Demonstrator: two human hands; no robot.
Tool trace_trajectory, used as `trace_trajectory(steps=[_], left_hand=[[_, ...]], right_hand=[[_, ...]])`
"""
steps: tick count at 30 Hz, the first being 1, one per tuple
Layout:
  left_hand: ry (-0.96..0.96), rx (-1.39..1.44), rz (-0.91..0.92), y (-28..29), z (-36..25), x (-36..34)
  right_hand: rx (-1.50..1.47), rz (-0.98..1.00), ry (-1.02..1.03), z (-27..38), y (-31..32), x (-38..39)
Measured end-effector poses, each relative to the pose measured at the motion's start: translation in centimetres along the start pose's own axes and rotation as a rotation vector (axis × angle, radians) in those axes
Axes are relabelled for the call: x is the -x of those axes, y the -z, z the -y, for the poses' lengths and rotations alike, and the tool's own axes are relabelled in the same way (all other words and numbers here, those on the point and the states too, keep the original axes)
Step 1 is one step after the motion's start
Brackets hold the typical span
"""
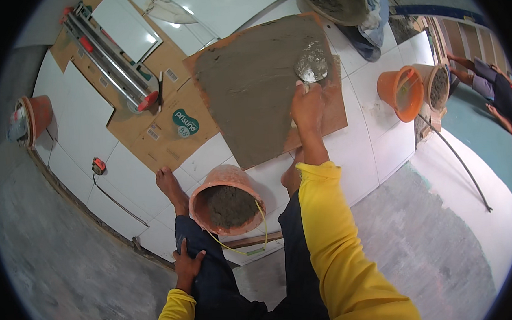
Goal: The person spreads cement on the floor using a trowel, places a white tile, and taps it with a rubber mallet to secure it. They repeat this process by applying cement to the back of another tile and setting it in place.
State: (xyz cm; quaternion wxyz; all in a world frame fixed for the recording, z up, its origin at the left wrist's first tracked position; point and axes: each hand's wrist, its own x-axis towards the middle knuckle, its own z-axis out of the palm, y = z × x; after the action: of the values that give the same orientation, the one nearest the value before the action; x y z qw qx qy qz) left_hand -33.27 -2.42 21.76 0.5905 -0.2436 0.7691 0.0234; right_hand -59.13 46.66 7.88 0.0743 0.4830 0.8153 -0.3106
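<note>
My right hand [307, 108] is closed round the handle of a trowel [312, 63], whose mortar-smeared blade lies on the upper right of a large tile. Grey wet mortar [246, 85] coats most of that tile [329, 107], leaving its brownish-orange surface bare along the right and lower edges. My left hand [188, 265] rests on my left leg near the knee, fingers spread and holding nothing. Between my legs stands an orange bucket [225, 179] with a yellow handle, tilted toward me, with grey mortar [229, 206] inside.
Flattened cardboard [145, 137] carries a tile cutter [109, 60] at the far left. A red tape measure [98, 166] lies left. Orange buckets [40, 116] stand at left and right [402, 94]; a mortar-filled basin [332, 2] is at the back. Another person [498, 89] is far right.
</note>
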Motion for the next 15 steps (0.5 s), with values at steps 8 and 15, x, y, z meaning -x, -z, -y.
trace_trajectory(steps=[8, 15], left_hand=[[-0.033, -0.039, -0.022, -0.4, 1.0, 0.0], [-0.075, -0.109, -0.054, -0.8, 0.8, 0.0]], right_hand=[[-0.358, 0.091, -0.335, -3.7, 2.5, 3.8], [-0.595, 0.143, -0.442, -13.5, 4.4, 12.8]])
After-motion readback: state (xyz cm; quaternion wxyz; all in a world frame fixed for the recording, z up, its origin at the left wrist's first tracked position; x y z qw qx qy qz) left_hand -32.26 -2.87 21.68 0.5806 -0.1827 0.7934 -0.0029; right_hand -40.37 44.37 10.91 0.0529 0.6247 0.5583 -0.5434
